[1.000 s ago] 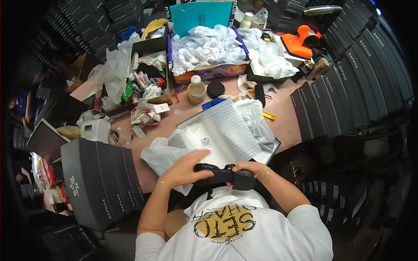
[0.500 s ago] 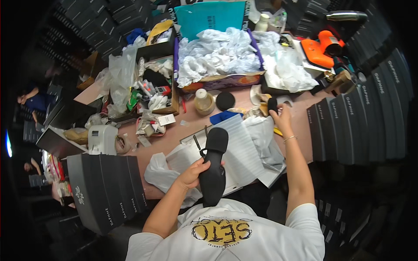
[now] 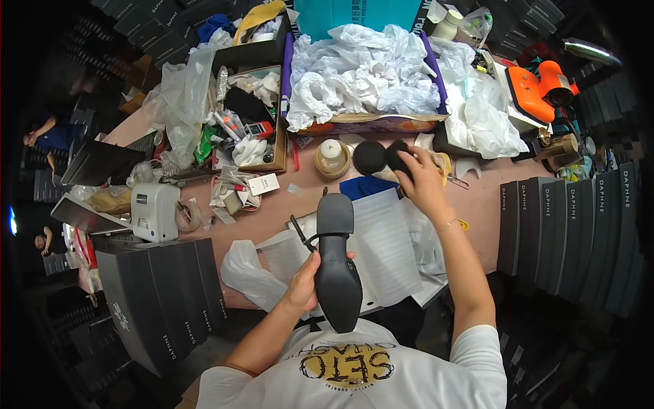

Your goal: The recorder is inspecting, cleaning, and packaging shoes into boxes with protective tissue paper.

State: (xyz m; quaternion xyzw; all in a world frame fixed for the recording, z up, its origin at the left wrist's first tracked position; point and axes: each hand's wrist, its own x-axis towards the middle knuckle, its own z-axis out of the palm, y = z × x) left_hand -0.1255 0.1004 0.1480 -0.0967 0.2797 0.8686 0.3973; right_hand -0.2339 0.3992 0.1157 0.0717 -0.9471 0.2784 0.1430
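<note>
A black strappy shoe (image 3: pixel 338 279) is held sole up over the open box, the fingers of my left hand (image 3: pixel 304 283) closed round its side. Farther off to the right, my right hand (image 3: pixel 426 180) grips a small black pad (image 3: pixel 396 155), whose exact kind is unclear. That pad is right beside a round black disc (image 3: pixel 370 158) on the table. Below the shoe lie white foam wrapping sheet (image 3: pixel 385 238) and the open shoebox (image 3: pixel 306 228), partly covered. A blue cloth (image 3: pixel 368 185) lies just past the sheet.
A jar with a white-topped bottle (image 3: pixel 332 158) stands left of the disc. Behind is a purple box (image 3: pixel 441 95) heaped with white tissue (image 3: pixel 361 78). Dark shoeboxes stack at left (image 3: pixel 157 300) and right (image 3: pixel 545 225). A white label printer (image 3: pixel 155 211) stands at left.
My right hand has moved left with the black pad, bringing it beside the round disc. The shoe stays in my left hand, tilted slightly differently. The view has shifted a little.
</note>
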